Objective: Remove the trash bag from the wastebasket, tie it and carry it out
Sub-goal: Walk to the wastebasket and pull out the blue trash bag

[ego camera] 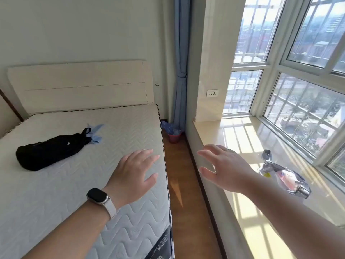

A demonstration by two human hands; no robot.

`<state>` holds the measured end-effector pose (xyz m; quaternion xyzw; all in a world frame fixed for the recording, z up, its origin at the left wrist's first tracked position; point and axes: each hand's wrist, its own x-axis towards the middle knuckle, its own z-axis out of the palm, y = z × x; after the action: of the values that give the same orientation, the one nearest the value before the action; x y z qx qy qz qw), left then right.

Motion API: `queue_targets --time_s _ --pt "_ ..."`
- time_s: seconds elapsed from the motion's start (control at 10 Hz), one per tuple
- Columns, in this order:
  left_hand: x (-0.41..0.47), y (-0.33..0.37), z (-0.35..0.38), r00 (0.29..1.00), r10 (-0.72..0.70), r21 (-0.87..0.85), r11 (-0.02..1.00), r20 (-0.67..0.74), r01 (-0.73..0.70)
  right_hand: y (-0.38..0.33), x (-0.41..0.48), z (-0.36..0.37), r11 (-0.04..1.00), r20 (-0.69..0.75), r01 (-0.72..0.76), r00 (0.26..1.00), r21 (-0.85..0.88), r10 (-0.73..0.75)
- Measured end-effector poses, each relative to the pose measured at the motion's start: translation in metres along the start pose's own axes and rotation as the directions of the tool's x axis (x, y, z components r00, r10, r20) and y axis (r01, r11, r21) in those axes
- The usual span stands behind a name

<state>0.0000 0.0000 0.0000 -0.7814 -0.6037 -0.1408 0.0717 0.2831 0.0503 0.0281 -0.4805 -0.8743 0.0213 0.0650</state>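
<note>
Both hands reach forward, palms down, holding nothing. The left hand, a watch on its wrist, hovers over the right edge of the mattress with its fingers loosely spread. The right hand hangs over the inner edge of the window sill, fingers spread as well.

The wastebasket stands far down the narrow strip of wooden floor, in the corner between the bed and the sill, under a blue curtain. It is small and reddish, and its left side is hidden behind the mattress corner. The blue trash bag bunches up out of its rim; what it holds cannot be made out.

On the mattress lie a black pouch and, touching its far end, a crumpled blue cloth. On the sill, a clear plastic packet is partly covered by the right forearm.
</note>
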Motion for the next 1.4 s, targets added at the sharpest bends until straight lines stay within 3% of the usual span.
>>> queue_targets --time_s 0.3,0.6,0.8,1.1,1.4 --pt "0.099 0.007 0.055 0.998 -0.055 0.017 0.998 0.017 0.055 0.083 0.086 0.034 0.998 0.035 0.034 0.999 0.056 -0.036" --pt "0.236 0.041 0.094 1.0 -0.023 0.027 0.999 -0.003 0.023 0.194 0.152 0.026 0.996 0.067 0.016 0.997 0.088 -0.022" --pt "0.286 0.043 0.107 0.999 -0.042 0.017 0.999 -0.005 0.042 0.231 0.185 0.028 0.996 0.073 0.008 0.997 0.089 -0.015" --pt "0.346 -0.027 0.152 1.0 -0.003 0.138 0.99 0.028 0.0 0.245 0.284 0.045 0.997 0.065 0.052 0.996 0.063 -0.056" --pt "0.438 -0.151 0.192 0.998 -0.059 0.081 0.995 0.022 0.057 0.241 0.44 0.065 0.998 0.117 0.035 0.992 0.051 -0.041"
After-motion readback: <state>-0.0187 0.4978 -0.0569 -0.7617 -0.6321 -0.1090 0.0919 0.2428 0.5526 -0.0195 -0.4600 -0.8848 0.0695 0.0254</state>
